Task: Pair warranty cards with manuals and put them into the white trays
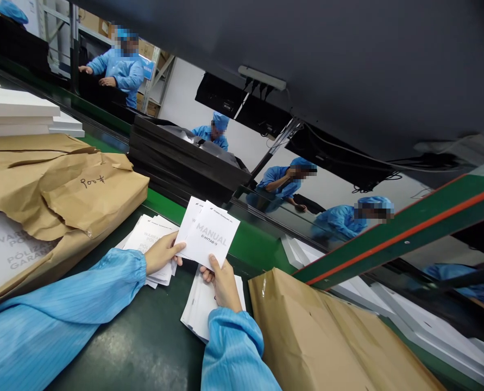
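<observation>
My left hand pinches a white warranty booklet, mostly covered by the manual in front of it. In my right hand is a white booklet printed "MANUAL", gripped at its lower edge with the thumb on top. The two booklets overlap. Under my left wrist lies a loose stack of warranty booklets. Beneath my right hand sits another stack of white booklets, partly hidden by my hand and sleeve.
At left, a torn brown paper package holds more warranty sheets; flat white boxes stand behind it. A brown paper package is at right, below a slanting green rail. Several co-workers in blue sit across the conveyor line.
</observation>
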`<state>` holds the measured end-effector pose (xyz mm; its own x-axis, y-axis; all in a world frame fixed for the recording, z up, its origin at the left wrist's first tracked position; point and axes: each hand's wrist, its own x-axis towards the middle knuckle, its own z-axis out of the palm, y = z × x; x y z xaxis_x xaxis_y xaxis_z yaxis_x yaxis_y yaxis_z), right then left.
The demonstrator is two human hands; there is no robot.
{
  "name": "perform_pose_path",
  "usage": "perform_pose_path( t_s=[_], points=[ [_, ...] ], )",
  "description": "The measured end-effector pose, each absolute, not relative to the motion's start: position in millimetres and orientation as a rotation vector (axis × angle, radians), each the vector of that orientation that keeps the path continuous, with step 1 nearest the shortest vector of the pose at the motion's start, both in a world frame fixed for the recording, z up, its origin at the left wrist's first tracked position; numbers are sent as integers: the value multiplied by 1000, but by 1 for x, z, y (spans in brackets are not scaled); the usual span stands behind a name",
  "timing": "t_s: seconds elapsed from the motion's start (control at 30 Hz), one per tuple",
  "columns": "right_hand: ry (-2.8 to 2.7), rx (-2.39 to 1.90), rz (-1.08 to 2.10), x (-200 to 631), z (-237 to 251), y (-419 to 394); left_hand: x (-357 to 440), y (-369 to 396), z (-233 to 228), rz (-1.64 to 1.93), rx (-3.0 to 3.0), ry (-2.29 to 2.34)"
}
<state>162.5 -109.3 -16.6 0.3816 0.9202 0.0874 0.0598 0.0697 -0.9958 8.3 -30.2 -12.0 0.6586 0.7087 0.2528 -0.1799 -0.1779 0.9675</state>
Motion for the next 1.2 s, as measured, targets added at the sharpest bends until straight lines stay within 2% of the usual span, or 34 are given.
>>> perform_pose_path(
  t_s=[1.2],
  points=[
    [-1011,-1372,822,165,-20,-107,10,-29,-15,839,1588,468]
  ],
)
